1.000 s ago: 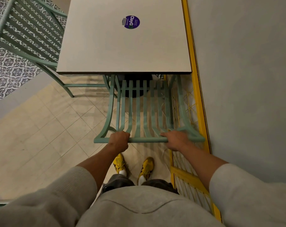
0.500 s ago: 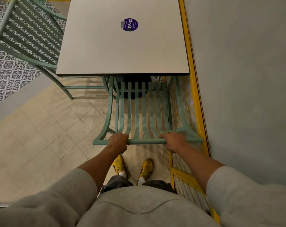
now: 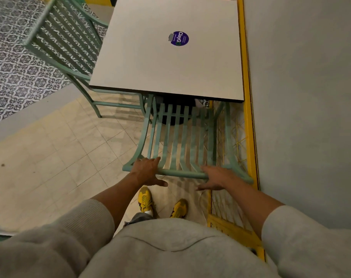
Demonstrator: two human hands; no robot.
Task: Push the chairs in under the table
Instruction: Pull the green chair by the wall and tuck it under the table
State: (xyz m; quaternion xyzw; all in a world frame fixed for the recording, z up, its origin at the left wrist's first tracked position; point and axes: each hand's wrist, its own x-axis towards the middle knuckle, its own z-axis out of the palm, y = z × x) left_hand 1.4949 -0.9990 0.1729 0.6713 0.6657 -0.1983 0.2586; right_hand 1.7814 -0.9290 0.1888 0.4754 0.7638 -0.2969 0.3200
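On the near chair (image 3: 182,145) backrest, both hands' fingers (image 3: 150,162) lie spread, seemingly ungripped.

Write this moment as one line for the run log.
step: push chair under table | left hand: open on top rail | right hand: open on top rail | side chair: out

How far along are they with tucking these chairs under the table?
Near green chair looks tucked: its seat is under the table. Left hand and right hand rest open on its top rail, grip loosened. Left: the second green chair beside the table, seemingly not fully in.
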